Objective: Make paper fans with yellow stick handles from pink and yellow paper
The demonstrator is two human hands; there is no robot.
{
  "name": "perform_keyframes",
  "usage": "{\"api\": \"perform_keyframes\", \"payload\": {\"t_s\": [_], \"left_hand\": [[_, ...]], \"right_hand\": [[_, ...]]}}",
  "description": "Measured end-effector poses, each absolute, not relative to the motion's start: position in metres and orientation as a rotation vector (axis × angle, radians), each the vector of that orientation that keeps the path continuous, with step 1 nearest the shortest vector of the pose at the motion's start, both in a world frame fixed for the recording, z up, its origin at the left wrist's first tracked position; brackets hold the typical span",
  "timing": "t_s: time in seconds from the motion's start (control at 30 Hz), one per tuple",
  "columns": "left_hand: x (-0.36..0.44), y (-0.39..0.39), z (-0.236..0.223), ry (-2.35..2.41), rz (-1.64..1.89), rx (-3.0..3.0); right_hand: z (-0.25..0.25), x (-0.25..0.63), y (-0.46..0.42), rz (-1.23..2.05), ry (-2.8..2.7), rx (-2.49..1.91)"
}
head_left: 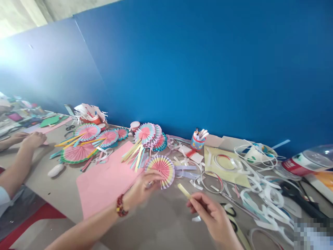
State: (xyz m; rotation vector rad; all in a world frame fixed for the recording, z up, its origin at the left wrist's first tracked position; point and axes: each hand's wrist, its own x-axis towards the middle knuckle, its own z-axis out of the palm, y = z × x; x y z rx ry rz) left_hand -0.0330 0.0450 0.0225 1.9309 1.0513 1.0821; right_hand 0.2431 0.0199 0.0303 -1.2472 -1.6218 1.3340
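A round pleated paper fan (166, 166) with a pink centre and yellow and lilac rim lies on the table, pale purple strips trailing to its right. Over its lower left edge reaches my left hand (143, 187), slightly blurred, fingers bent and apart; whether they touch the fan is unclear. My right hand (208, 211) pinches a short pale yellow paper strip (184, 191) between thumb and fingers, just above the table. Left of the fan lies a large pink paper sheet (104, 184). Black-handled scissors (231, 215) lie partly hidden beside my right hand.
More pleated fans (87, 133) lie left and behind. A pen cup (198, 140) stands by the blue wall (182, 69). Tape rings (212, 182), tangled white strips (267, 194) and a bottle (307, 161) crowd the right. Another person's hands (33, 139) work at far left.
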Motion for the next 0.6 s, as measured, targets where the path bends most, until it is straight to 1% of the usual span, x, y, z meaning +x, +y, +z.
{"api": "perform_keyframes", "payload": {"t_s": [0.07,0.1,0.17,0.23,0.43,0.6], "left_hand": [[-0.064,0.06,0.029,1.233,1.077,2.144],[-0.075,0.067,0.032,1.283,1.002,2.281],[-0.085,0.079,0.038,1.257,0.741,2.636],[-0.08,0.089,0.042,1.139,0.526,2.854],[-0.038,0.112,0.044,0.748,0.095,3.186],[-0.023,0.133,0.041,0.644,0.038,3.202]], "right_hand": [[0.023,0.246,0.018,1.275,-1.686,-1.296],[0.019,0.246,0.018,1.247,-1.724,-1.315],[0.014,0.245,0.016,1.18,-1.807,-1.349],[0.013,0.242,0.014,1.09,-1.893,-1.368],[0.019,0.244,0.006,0.766,-2.062,-1.28],[0.022,0.248,-0.003,0.522,-2.111,-1.238]]}}
